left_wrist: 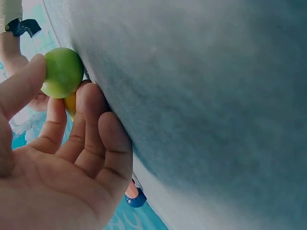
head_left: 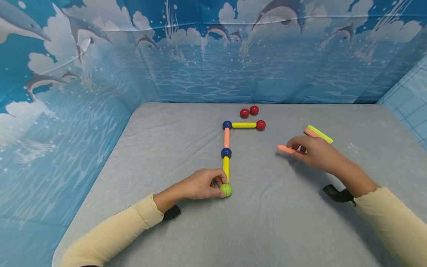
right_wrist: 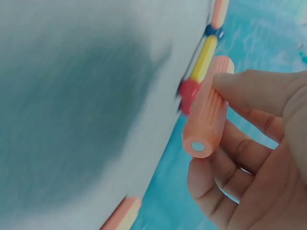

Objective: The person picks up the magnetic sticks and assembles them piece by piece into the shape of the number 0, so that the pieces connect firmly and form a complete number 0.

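My left hand (head_left: 202, 184) pinches a green ball (head_left: 225, 190) between thumb and fingers; in the left wrist view the thumb presses the green ball (left_wrist: 63, 73) from one side. From this ball a yellow rod (head_left: 226, 168) runs to a blue ball (head_left: 226, 152). An orange rod (head_left: 227, 138) links that one to a second blue ball (head_left: 227, 125), where another yellow rod (head_left: 244, 125) turns right to a red ball (head_left: 261, 125). My right hand (head_left: 315, 152) holds a loose orange rod (right_wrist: 207, 110), ribbed, with a round metal spot on its end, above the table.
Two loose red balls (head_left: 249, 111) lie behind the chain. Beyond my right hand, a yellow-green rod (head_left: 320, 134) and an orange rod (head_left: 311, 132) lie side by side. A dolphin-print curtain (head_left: 213, 70) borders the grey table (head_left: 166, 141) at the back and left.
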Motion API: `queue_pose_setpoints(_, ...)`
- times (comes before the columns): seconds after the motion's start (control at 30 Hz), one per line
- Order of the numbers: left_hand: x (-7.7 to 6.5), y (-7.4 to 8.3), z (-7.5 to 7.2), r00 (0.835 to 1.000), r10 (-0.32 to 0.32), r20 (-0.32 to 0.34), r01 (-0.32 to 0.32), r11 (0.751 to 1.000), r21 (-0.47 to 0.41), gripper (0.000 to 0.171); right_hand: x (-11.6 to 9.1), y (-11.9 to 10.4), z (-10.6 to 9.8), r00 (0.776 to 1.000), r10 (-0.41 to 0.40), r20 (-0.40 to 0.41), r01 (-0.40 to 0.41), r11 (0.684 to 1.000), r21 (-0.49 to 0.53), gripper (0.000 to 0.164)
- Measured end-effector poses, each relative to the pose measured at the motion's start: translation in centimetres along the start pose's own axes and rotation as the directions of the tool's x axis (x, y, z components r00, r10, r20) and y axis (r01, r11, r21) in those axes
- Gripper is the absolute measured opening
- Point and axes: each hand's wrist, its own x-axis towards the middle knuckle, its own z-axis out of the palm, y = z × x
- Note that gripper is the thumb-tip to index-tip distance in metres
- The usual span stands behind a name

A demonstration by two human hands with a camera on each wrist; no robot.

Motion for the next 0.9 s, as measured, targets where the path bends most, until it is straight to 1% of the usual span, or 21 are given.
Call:
queue_pose_setpoints(0.13,0.0,0.1,0.0,1.0,-0.013,-0.006,0.013,1.0,0.008,0.024,0.1,-2.0,0.1,0.999,-0.04,0.036,0.038,0.999,0.03,0.025)
queue_pose_setpoints(0.23,0.1,0.1,0.0,1.0,-0.01,-0.007,0.01,1.0,0.015,0.024,0.0,-3.6,0.5,0.996,-0.058,0.071,0.056,0.998,0.03,0.027)
queue_pose_setpoints(0.37,0.1,0.0,0.1,1.0,-0.007,-0.007,0.008,1.0,0.016,0.024,-0.2,-5.5,1.4,0.989,-0.128,0.079,0.126,0.992,0.032,0.028)
queue_pose_setpoints(0.47,0.1,0.1,0.1,1.0,-0.008,-0.008,0.008,1.0,0.017,0.023,-0.3,-6.6,2.1,0.981,-0.17,0.091,0.166,0.985,0.052,0.027)
queue_pose_setpoints(0.73,0.2,0.1,0.0,1.0,0.009,-0.002,-0.009,1.0,0.018,0.023,-0.4,-8.3,3.5,0.959,-0.247,0.142,0.23,0.965,0.125,0.026)
queue_pose_setpoints(0.9,0.2,0.2,0.0,1.0,0.01,0.0,-0.01,1.0,0.007,0.023,-0.3,-9.1,4.0,0.947,-0.27,0.173,0.242,0.956,0.166,0.025)
